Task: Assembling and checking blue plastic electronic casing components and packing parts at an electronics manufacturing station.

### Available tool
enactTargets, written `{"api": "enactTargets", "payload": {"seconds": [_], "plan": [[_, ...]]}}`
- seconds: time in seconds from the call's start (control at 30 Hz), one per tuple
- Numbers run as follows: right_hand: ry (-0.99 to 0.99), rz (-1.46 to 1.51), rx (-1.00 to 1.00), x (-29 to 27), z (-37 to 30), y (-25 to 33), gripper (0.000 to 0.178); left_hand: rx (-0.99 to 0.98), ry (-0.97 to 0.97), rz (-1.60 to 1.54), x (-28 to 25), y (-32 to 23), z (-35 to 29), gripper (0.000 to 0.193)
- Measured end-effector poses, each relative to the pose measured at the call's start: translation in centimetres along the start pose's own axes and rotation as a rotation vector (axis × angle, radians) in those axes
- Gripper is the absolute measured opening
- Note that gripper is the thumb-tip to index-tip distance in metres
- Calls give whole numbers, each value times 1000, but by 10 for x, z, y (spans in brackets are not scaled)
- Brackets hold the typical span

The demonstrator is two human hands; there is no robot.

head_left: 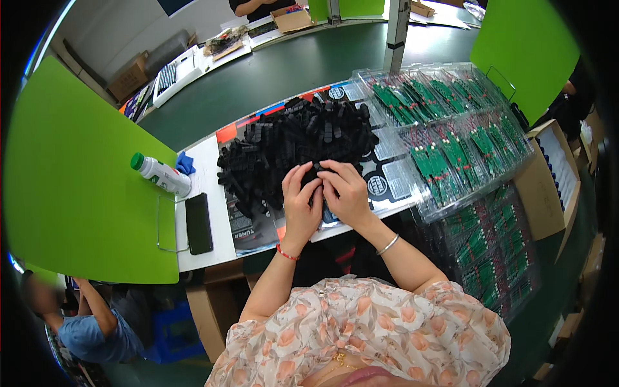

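Note:
My left hand (301, 203) and my right hand (348, 192) meet at the near edge of a heap of small black plastic parts (293, 135). Fingers of both are bent and closed around a small black part (316, 170), mostly hidden by the fingertips. The heap lies on a printed sheet (251, 227) that covers the table in front of me. To the right of the heap, clear plastic trays (431, 211) hold rows of green circuit boards (445, 157) with thin red wires.
At the left lie a dark phone (198, 223), a white bottle with a green cap (161, 177) and a crumpled blue cloth (185, 162). Green partitions (84, 174) flank the table. A cardboard box (538, 193) stands at right; more trayed boards (490, 251) sit lower. Other people work nearby.

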State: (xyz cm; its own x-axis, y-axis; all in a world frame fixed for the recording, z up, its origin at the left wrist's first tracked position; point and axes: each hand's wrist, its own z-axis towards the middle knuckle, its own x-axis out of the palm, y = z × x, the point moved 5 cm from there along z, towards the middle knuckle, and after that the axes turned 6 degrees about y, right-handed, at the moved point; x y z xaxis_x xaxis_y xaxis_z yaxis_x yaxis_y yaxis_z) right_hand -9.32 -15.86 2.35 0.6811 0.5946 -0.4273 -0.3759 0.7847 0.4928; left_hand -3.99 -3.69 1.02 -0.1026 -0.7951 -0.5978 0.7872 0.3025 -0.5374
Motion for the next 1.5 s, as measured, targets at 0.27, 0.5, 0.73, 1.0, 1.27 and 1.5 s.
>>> {"api": "enactTargets", "payload": {"seconds": [0.27,0.5,0.73,1.0,1.27,1.5], "plan": [[27,130,113,1,1,-9,16,-51,19,-16,-2,-2,1,17],[105,236,259,1,0,-12,30,-51,49,-27,-5,-4,3,18],[100,214,245,1,1,-13,30,-73,50,-58,-3,-3,6,18],[26,365,421,-2,1,-22,28,-64,71,-62,-5,-4,6,21],[1,403,478,-4,-7,-25,30,-72,73,-81,-4,-4,5,21],[52,315,332,-4,0,-12,34,-69,65,-84,-4,-3,4,18]]}}
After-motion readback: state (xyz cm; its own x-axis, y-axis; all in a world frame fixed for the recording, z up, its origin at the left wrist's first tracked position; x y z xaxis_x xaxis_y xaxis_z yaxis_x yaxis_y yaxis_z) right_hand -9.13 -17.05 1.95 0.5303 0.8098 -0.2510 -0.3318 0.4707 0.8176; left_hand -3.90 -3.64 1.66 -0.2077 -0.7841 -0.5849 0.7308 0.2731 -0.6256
